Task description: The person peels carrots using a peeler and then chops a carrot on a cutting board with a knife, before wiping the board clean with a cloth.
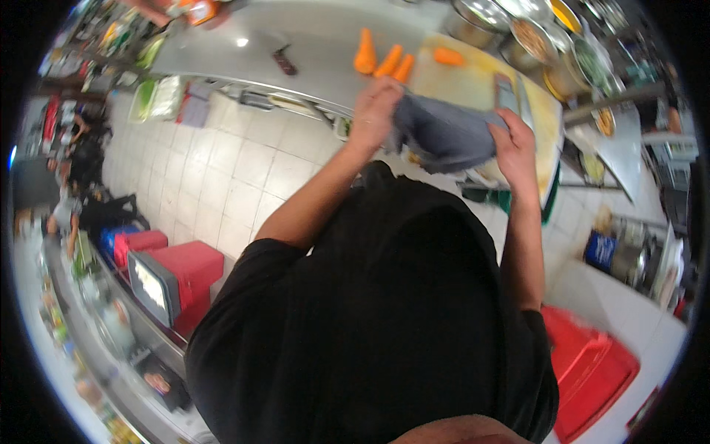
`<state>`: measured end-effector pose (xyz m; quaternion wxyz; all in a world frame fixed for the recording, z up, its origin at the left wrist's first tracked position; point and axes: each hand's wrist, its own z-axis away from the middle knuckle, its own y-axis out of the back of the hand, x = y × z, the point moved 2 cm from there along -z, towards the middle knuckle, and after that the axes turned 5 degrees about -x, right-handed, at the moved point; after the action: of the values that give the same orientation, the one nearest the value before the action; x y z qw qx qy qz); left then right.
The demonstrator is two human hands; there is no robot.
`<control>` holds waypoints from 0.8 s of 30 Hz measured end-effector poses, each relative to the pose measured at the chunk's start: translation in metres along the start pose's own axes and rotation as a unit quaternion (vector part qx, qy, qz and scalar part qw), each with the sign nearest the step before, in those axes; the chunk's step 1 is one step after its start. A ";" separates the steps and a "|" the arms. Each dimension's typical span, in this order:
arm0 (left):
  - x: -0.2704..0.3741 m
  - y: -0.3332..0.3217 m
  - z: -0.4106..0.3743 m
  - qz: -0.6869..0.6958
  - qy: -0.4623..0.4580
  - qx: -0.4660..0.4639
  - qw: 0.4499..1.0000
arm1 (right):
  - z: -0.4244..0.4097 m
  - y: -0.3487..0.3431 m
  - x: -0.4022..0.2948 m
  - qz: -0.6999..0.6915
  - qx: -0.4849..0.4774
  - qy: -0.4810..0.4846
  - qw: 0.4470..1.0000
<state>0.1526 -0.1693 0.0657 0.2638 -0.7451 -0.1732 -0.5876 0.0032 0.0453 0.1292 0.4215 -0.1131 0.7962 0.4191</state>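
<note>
A dark grey-blue cloth is stretched between my hands in front of the counter's near edge. My left hand grips one end of it. The other end is pinched in my right hand, over the stained cutting board. Beyond the cloth, a cleaver and a narrower knife lie on the board. One piece of peeled carrot rests near the board's far left corner. Left of the board, a large carrot and two smaller carrot pieces sit on the steel counter.
A dark-handled small tool lies on the counter. Metal pots with food crowd the back right. Red bins stand behind me at left and right. Another person's arm reaches in at the far left; more people are beyond.
</note>
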 end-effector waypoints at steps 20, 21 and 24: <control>-0.091 -0.016 0.032 0.109 0.391 -0.116 0.907 | 0.013 -0.018 0.186 0.319 0.038 -0.357 0.877; -0.087 -0.018 0.032 0.116 0.399 -0.115 0.902 | 0.013 -0.019 0.189 0.321 0.038 -0.359 0.875; -0.079 -0.024 0.029 0.133 0.365 -0.105 0.915 | 0.014 -0.004 0.199 0.188 0.027 -0.367 0.910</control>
<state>0.1421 -0.1284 -0.0110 0.3043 -0.5183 0.0988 -0.7931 -0.1096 0.0880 -0.0296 0.6005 0.2121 0.6028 0.4806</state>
